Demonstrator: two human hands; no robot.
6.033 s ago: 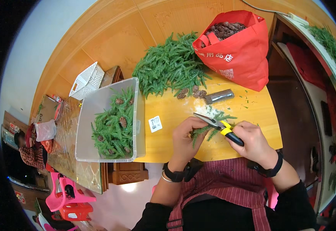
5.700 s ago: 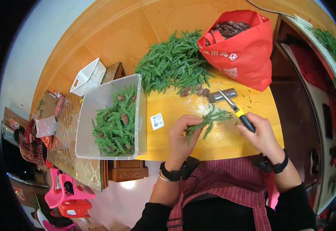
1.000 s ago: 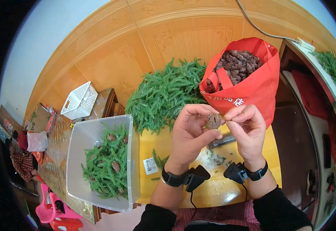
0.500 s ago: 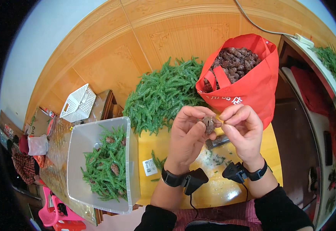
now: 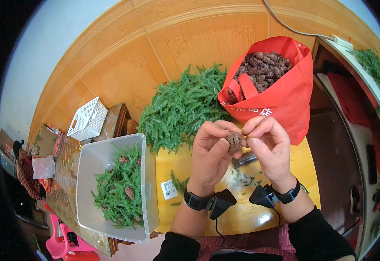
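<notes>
Pinecone (image 5: pixel 234 143) is pinched by left hand (image 5: pixel 211 154), near side of red bag (image 5: pixel 281 111); right hand (image 5: pixel 269 150) narrows beside it, grip unclear. Pliers have left the hands; work apparently centres on the pinecone.

I'm seeing black sleeves (image 5: pixel 318 237), black wrist straps (image 5: pixel 196 201) — blocky black boxes (image 5: pixel 223 203), thin cables (image 5: pixel 218 228) — and a striped maroon apron (image 5: pixel 283 238).

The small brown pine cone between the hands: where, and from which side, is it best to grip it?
Probably pinch the pine cone across its middle, from the left, as the left hand does: its body is small and roundish, and the right hand is close at its right side.
</notes>
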